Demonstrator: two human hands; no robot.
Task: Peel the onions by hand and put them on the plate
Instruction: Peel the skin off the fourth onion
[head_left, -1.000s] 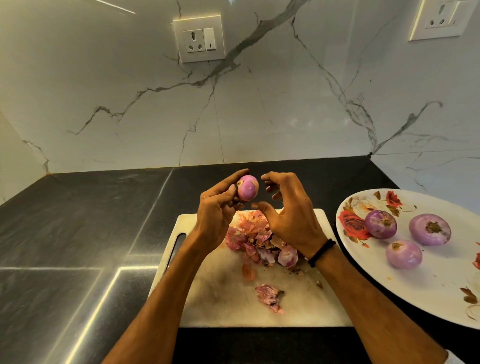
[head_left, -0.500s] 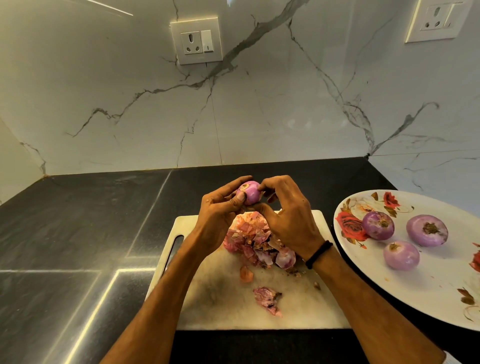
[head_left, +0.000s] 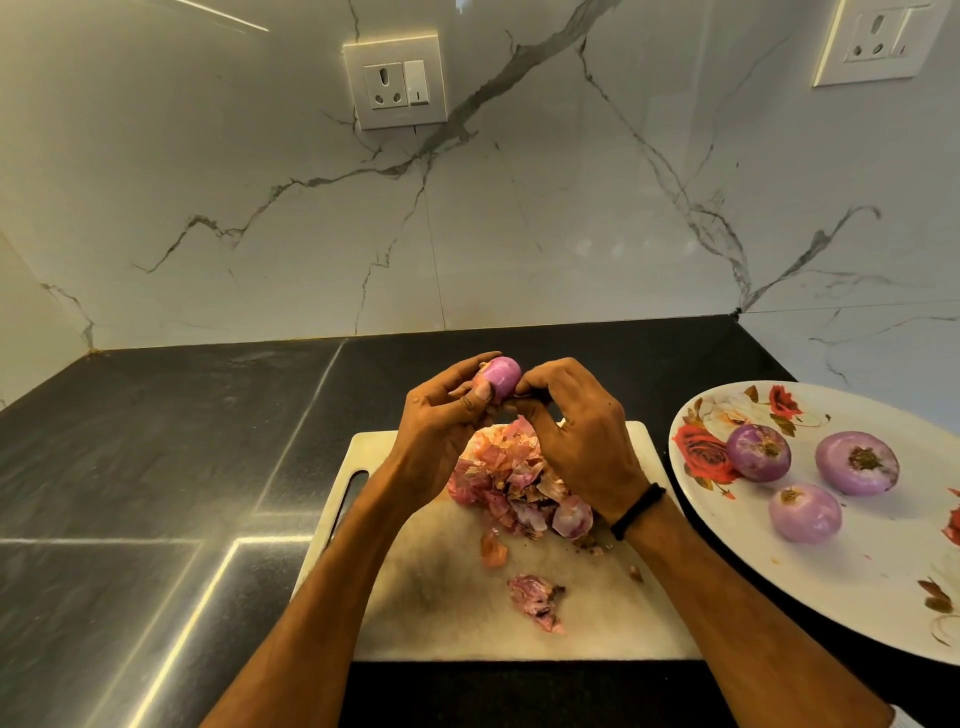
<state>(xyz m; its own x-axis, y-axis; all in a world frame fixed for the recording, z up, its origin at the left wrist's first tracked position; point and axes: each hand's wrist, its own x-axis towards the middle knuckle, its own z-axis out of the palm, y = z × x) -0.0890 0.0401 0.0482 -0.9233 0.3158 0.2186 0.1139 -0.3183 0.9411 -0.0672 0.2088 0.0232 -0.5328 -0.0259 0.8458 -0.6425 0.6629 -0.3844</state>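
Gripping an onion above the cutting board, the left hand steadies it while the right hand pinches its skin (scraps presumably meant to drop onto the peel pile there); three peeled onions sit on the plate right of the board.

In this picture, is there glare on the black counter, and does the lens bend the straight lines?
Head view: yes, bright streaks of reflected light cross the black counter at left. In the same view the wide lens bows the counter's back edge and tilts the wall socket. The light is warm, and the onion held by the left hand and right hand looks fairly sharp.
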